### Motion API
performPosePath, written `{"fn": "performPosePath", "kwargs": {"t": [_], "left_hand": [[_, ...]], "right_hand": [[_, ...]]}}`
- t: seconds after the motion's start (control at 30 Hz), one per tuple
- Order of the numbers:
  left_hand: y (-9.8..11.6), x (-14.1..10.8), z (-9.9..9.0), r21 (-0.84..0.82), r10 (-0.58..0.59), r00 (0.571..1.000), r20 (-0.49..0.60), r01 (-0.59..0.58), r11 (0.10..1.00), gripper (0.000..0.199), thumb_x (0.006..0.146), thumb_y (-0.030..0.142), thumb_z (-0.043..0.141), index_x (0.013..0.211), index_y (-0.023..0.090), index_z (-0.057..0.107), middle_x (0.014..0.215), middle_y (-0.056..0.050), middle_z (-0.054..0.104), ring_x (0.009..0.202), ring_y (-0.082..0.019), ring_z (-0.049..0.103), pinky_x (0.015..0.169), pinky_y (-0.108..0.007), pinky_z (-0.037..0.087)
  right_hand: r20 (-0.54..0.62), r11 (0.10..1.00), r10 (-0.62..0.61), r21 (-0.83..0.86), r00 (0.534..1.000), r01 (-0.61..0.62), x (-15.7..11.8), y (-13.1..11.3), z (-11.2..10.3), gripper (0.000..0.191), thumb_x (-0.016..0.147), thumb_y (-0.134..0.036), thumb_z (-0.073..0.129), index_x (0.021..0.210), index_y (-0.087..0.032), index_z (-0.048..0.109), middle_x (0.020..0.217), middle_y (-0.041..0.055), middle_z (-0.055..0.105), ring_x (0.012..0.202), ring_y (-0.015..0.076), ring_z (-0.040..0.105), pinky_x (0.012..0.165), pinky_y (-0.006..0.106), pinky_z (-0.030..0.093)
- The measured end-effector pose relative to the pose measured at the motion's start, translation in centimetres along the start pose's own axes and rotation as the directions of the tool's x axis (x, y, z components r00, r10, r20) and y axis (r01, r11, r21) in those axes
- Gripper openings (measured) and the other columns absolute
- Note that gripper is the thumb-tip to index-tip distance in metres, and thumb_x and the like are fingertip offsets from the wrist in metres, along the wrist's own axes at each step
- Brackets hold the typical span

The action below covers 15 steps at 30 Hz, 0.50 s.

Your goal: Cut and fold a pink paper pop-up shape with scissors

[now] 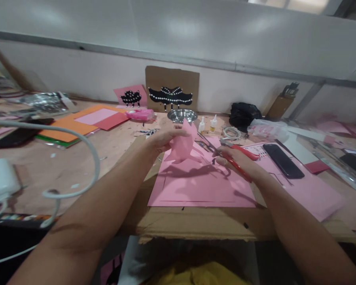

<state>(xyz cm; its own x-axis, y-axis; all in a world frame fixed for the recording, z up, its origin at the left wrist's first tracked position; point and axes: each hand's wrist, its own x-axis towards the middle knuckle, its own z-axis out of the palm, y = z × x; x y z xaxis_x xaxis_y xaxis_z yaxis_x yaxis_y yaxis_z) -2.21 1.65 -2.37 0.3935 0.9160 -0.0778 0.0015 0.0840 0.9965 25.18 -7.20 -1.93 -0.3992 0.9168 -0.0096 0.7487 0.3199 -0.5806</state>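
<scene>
While the left hand point(163, 138) pinches a pink paper cutout point(182, 146) up off the pink sheet point(195, 186), likely so the blades get clearance, the right hand point(235, 162) grips red-handled scissors point(225, 155) just right of the cutout, blades angled into its edge. Behind the cutout sit a steel bowl point(182, 115) and glue bottles point(207, 124); a black phone point(283, 160) lies to its right.
</scene>
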Motion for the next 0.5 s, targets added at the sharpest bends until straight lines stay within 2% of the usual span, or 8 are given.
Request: {"fn": "performPosePath", "kwargs": {"t": [0.1, 0.27, 0.37, 0.5], "left_hand": [[0.23, -0.14, 0.23, -0.106, -0.086, 0.996, -0.025, 0.083, 0.991, 0.028, 0.061, 0.015, 0.084, 0.071, 0.018, 0.058, 0.066, 0.001, 0.062, 0.058, -0.011, 0.062, 0.051, -0.019, 0.051], [0.71, -0.47, 0.56, -0.133, -0.131, 0.991, -0.033, 0.125, 0.983, 0.026, 0.061, 0.011, 0.084, 0.072, 0.016, 0.061, 0.066, 0.0, 0.064, 0.054, -0.01, 0.061, 0.047, -0.018, 0.049], [0.63, -0.4, 0.4, -0.133, -0.123, 0.992, -0.016, 0.12, 0.984, 0.025, 0.061, 0.012, 0.084, 0.077, 0.017, 0.064, 0.069, 0.0, 0.065, 0.058, -0.011, 0.064, 0.051, -0.018, 0.051], [0.22, -0.16, -0.06, -0.067, -0.082, 0.997, -0.006, 0.082, 0.994, 0.025, 0.062, 0.018, 0.084, 0.077, 0.017, 0.064, 0.07, -0.002, 0.067, 0.062, -0.014, 0.066, 0.052, -0.02, 0.052]], "right_hand": [[0.01, 1.0, -0.007, -0.015, 1.0, 0.007, -0.02, -0.06, 0.03, 0.042, 0.094, -0.06, 0.054, 0.114, -0.025, 0.066, 0.118, 0.0081, 0.07, 0.101, 0.0267, 0.067, 0.087, 0.036, 0.049], [0.008, 0.999, -0.013, -0.04, 1.0, 0.014, 0.07, -0.15, 0.03, 0.039, 0.095, -0.06, 0.052, 0.107, -0.025, 0.066, 0.11, 0.0067, 0.072, 0.096, 0.0243, 0.067, 0.083, 0.035, 0.049], [0.005, 0.998, -0.031, -0.05, 1.0, 0.031, 0.11, -0.17, 0.03, 0.038, 0.096, -0.058, 0.05, 0.103, -0.024, 0.066, 0.103, 0.0059, 0.072, 0.092, 0.0233, 0.067, 0.081, 0.034, 0.048], [-0.004, 0.999, -0.024, -0.036, 1.0, 0.024, -0.01, -0.32, 0.0, 0.037, 0.096, -0.056, 0.051, 0.104, -0.024, 0.066, 0.104, 0.0052, 0.072, 0.09, 0.0221, 0.066, 0.079, 0.033, 0.047]]}}
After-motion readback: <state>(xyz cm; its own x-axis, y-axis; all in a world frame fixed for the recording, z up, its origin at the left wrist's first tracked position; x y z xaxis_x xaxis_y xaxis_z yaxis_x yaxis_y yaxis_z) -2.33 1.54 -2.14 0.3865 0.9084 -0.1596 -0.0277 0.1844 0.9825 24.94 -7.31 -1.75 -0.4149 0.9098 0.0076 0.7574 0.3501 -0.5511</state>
